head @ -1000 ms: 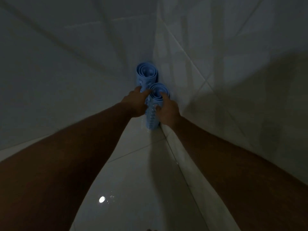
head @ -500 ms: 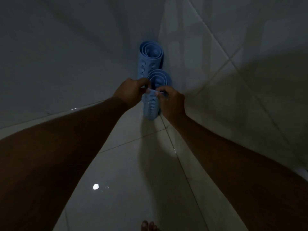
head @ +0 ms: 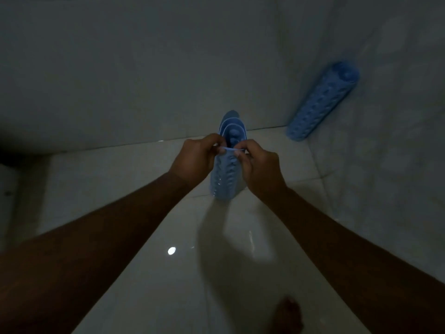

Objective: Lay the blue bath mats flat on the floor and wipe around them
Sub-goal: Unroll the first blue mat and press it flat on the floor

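A rolled blue bath mat [head: 225, 177] with round bumps stands upright over the pale tiled floor, its open spiral end facing up. My left hand [head: 196, 157] and my right hand [head: 258, 165] pinch the loose outer edge of this roll near its top, one at each side. A second rolled blue mat [head: 322, 102] leans against the right wall in the corner, apart from both hands.
Glossy floor tiles [head: 149, 273] reflect a small light spot. Grey tiled walls close in behind and at the right. My bare foot [head: 289, 314] shows at the bottom edge. A white fixture [head: 7, 194] sits at the far left.
The mat in my hands has come away from the corner toward the middle of the floor; the other roll stays leaning in the corner. The view has swung left.
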